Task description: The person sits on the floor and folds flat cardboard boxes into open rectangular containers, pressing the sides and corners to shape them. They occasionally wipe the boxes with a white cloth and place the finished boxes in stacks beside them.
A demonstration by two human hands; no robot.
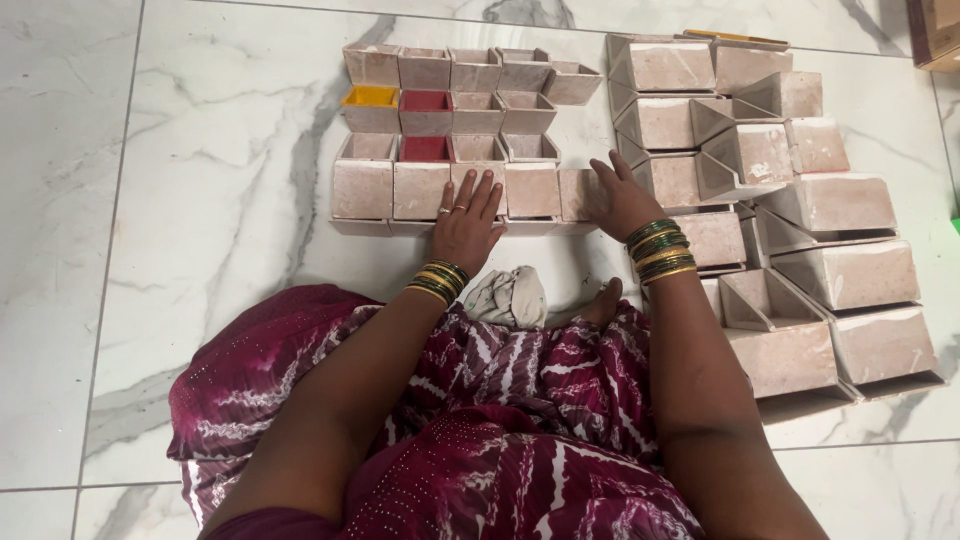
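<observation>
**Pressing two hands on a row of clay boxes**

Sitting on the white marble-veined tile floor (220,200), a person in a maroon patterned garment (520,400) is reaching forward with both arms. The left hand (467,222) is lying flat and open, fingers spread, its fingertips resting on the third box of the front row of pale pink, square, clay-like open boxes (450,192); it is gripping nothing. Rings are showing on two fingers, and green and gold bangles (437,280) are circling that wrist. The right hand (618,200) is also lying open, palm down, fingers stretched to the left over the right end of the same front row; whether it is pinching anything under the palm cannot be told. A thicker stack of green and gold bangles (658,250) is sitting on that wrist.

The front row is standing just ahead of the knees, and further rows are lining up behind it, touching one another. In the second row from the back, a box with a yellow inside (370,97) is sitting at the left end, with a box with a red inside (427,101) just beside it; another red-lined box (426,149) is sitting directly in front of that one.

To the right, a loose pile of larger pale pink boxes (800,230) is leaning at mixed angles. A crumpled whitish cloth (510,295) is lying between the wrists, near the lap.
</observation>
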